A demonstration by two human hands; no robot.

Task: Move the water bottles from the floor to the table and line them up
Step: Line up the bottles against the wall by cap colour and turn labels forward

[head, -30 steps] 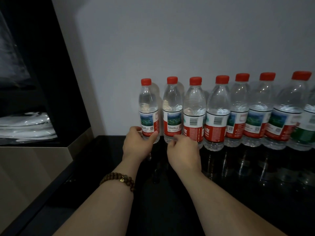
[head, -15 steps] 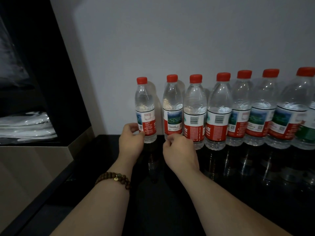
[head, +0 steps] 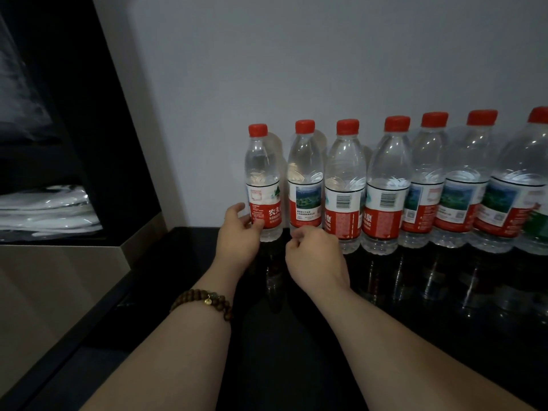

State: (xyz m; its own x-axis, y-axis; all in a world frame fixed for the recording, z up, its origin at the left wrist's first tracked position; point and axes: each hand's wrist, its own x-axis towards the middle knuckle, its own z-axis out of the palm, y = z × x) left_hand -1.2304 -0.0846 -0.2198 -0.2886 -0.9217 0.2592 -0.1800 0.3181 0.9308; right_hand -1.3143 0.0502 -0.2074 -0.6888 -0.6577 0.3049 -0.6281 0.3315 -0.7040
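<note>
While both forearms are stretched forward from 6 o'clock over the glossy black table (head: pixel 281 366), the water bottles (head: pixel 385 185) are seen standing upright on it in a row along the pale wall (head: pixel 296 69), running from 12 o'clock out past the 3 o'clock edge of the view. Each is closed with a red cap and wrapped in a red and white label, and most are set shoulder to shoulder. The left hand (head: pixel 240 232) is held at the lower part of the leftmost bottle (head: pixel 264 185), its back turned up and its wrist nearly straight. It is loosely spread: one digit is lifted clear at the bottle's 9 o'clock side, while the other fingertips are laid against the red band of the label. A narrow gap is left between this bottle and the second bottle (head: pixel 305 179). The right hand (head: pixel 317 256) is placed just in front of the second bottle's base, which is hidden by it. Its fingers are curled inward into a loose fist with nothing seen inside; whether the knuckles touch the bottle cannot be told. A bead bracelet (head: pixel 204 301) is worn on the left wrist. At 9 o'clock a dark cabinet (head: pixel 89 114) is set, with white folded items (head: pixel 44 209) stacked inside.
</note>
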